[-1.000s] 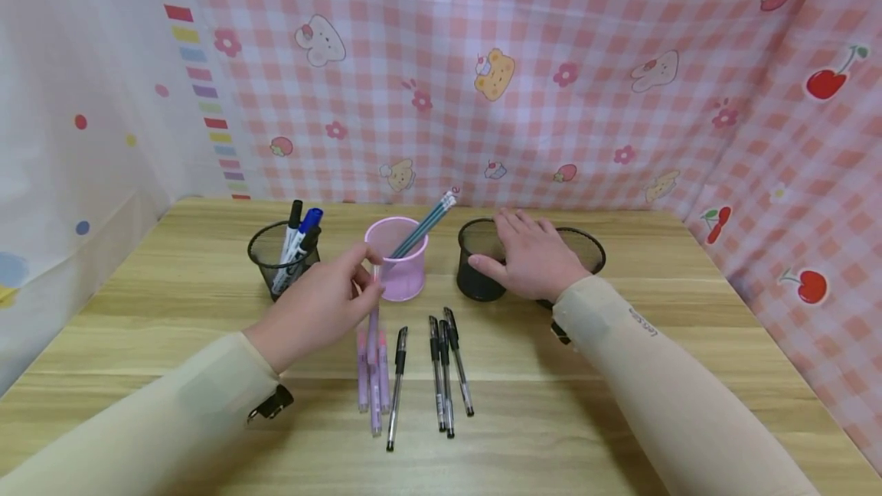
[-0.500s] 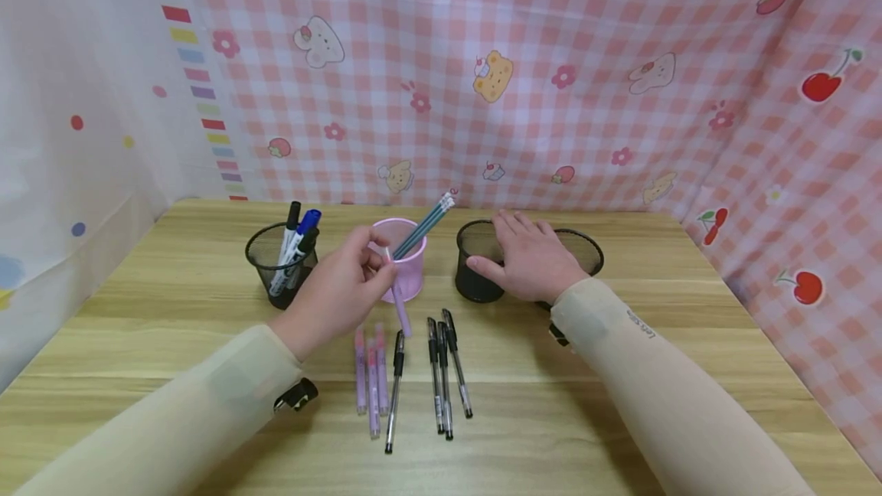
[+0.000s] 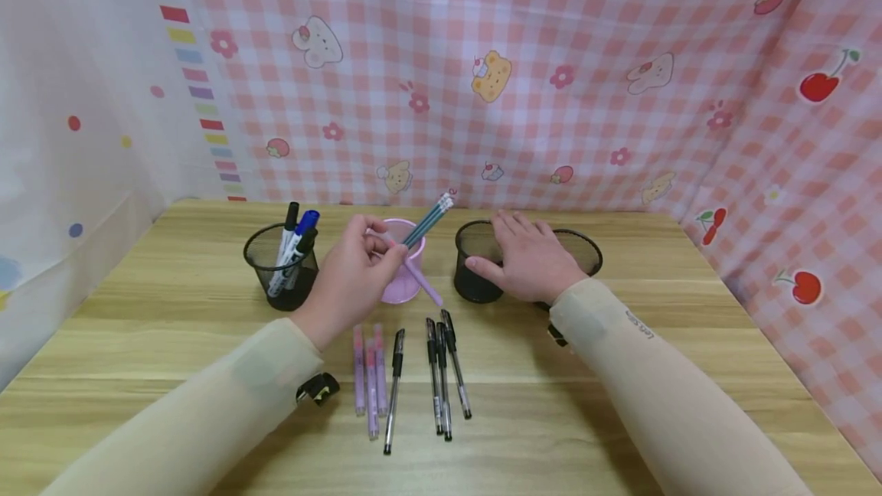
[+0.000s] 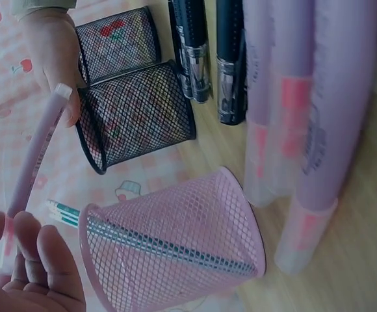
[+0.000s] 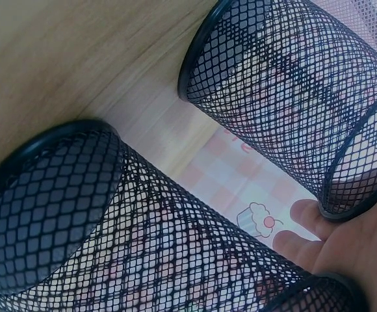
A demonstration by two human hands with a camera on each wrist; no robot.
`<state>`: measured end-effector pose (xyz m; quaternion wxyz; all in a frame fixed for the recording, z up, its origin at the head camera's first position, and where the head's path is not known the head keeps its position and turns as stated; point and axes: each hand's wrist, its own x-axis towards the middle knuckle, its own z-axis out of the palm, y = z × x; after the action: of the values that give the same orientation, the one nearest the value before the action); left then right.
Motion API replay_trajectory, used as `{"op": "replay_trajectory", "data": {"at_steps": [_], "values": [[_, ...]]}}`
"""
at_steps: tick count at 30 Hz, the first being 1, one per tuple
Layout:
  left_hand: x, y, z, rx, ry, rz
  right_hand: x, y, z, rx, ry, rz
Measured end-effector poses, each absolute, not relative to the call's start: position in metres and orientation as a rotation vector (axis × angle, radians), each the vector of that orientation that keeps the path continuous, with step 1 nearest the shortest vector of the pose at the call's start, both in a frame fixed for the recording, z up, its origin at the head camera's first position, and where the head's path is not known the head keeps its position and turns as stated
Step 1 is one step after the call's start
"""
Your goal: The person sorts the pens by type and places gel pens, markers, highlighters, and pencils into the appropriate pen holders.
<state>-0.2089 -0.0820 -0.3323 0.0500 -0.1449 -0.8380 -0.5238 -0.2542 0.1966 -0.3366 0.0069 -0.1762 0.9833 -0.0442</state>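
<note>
My left hand (image 3: 354, 274) pinches a purple highlighter (image 3: 425, 285) by its capped end, between thumb and fingers. The highlighter slants down to the right in front of the pink mesh pen cup (image 3: 398, 291), where several green pencils (image 3: 429, 222) lean. In the left wrist view, the highlighter (image 4: 36, 153) is apart from the cup (image 4: 175, 240). My right hand (image 3: 530, 255) rests across the rims of two black mesh pen cups, the left one (image 3: 475, 283) and the right one (image 3: 586, 247), its fingers nearly straight. It partly hides both cups.
Purple highlighters (image 3: 372, 396) lie on the wooden table (image 3: 586, 419) below the pink cup. Several black gel pens (image 3: 441, 385) lie beside them. A black mesh cup (image 3: 251, 262) with markers (image 3: 296, 247) stands at the left. A checked cloth (image 3: 441, 128) hangs behind the table.
My left hand has moved right and slightly up with the highlighter, away from those on the table. The highlighter's lower end has swung to the right. My right hand has stayed put.
</note>
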Motion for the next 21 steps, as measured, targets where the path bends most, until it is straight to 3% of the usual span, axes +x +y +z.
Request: {"op": "replay_trajectory", "data": {"at_steps": [21], "values": [[-0.225,-0.054,-0.336,-0.281,-2.118,-1.849,-0.254,0.195,-0.336,-0.539,3.073,-0.155]]}}
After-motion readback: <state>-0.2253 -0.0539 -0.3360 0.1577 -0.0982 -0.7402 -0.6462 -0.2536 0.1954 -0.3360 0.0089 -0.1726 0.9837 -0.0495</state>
